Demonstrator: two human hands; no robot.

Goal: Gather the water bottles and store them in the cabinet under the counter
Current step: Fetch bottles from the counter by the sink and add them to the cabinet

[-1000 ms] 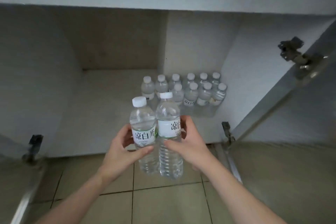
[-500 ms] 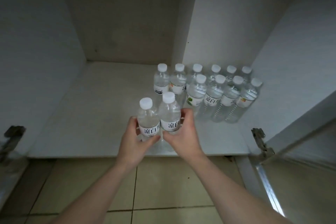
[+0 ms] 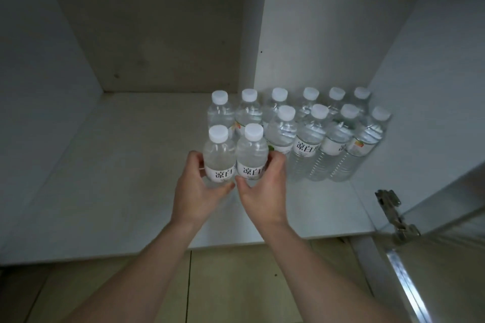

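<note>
Beige tiled floor (image 3: 231,288) below; metal hinge (image 3: 388,198) at right.

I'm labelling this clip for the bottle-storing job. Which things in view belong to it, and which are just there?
Part of the job:
left hand, gripping the left bottle
right hand, gripping the right bottle
stored bottles at the back right
cabinet floor

Just there:
door hinge
tiled floor

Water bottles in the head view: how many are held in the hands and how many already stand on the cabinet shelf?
Clear plastic water bottles with white caps, held, one in the left hand and one in the right hand: 2
Same bottles standing on the white cabinet shelf: 10
Total: 12
</note>
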